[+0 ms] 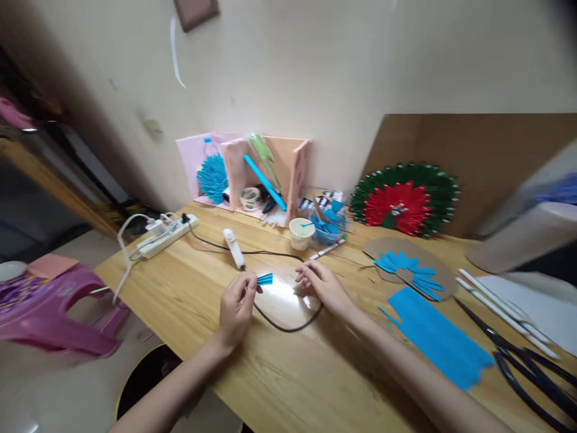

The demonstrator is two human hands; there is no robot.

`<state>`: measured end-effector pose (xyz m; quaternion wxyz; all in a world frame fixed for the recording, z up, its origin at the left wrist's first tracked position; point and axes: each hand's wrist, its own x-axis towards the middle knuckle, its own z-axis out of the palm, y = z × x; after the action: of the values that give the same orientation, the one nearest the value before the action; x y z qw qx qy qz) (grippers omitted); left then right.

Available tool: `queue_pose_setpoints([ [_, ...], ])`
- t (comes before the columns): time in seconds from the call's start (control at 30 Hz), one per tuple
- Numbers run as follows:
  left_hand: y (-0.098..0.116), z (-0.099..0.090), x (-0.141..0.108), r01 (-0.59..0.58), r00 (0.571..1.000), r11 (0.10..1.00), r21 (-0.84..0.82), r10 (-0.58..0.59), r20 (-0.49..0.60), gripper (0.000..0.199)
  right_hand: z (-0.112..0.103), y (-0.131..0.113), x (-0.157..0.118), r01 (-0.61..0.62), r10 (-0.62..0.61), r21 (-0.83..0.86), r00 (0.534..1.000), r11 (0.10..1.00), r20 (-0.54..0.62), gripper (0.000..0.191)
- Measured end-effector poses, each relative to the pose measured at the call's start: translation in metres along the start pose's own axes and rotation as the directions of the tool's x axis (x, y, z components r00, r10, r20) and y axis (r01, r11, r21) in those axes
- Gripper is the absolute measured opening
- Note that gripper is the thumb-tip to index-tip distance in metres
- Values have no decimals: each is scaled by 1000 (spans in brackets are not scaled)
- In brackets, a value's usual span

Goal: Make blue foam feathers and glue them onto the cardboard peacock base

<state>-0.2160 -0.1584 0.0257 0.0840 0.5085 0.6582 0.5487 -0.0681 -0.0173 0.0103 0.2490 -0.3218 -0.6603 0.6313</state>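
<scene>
My left hand [237, 307] pinches a small pleated piece of blue crepe paper [265, 279] that points right, over the near part of the table. To its right, my right hand [322, 285] hovers with loosely bent fingers, and I see nothing in them. Just behind my left hand lies a white glue gun [233, 245], its black cord [288, 330] looping under both hands. A brown cardboard disc [378, 246] on the right carries blue paper petals [408, 269] in a partial ring. In front of it lies a sheet of blue crepe paper [444, 337].
Black scissors [518, 355] and white sticks [505, 313] lie at the right. A paper cup [301, 233] and a tub of blue scraps [328, 228] stand at the back. A power strip [166, 236] sits on the left edge, near a pink stool [67, 313].
</scene>
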Motion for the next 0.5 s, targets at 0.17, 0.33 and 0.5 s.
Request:
queue_pose_setpoints([
  [0.17, -40, -53, 17, 44, 943, 991, 125, 1, -334, 26, 77, -7, 51, 240, -228, -381, 971, 893, 77, 38],
  [0.33, -62, -74, 37, 167, 927, 975, 148, -104, -359, 28, 135, -4, 75, 322, -382, -619, 923, 716, 38, 40],
  [0.5, -77, -72, 39, 196, 952, 968, 157, -149, -268, 30, 144, -1, 88, 275, -321, -567, 947, 776, 19, 14],
])
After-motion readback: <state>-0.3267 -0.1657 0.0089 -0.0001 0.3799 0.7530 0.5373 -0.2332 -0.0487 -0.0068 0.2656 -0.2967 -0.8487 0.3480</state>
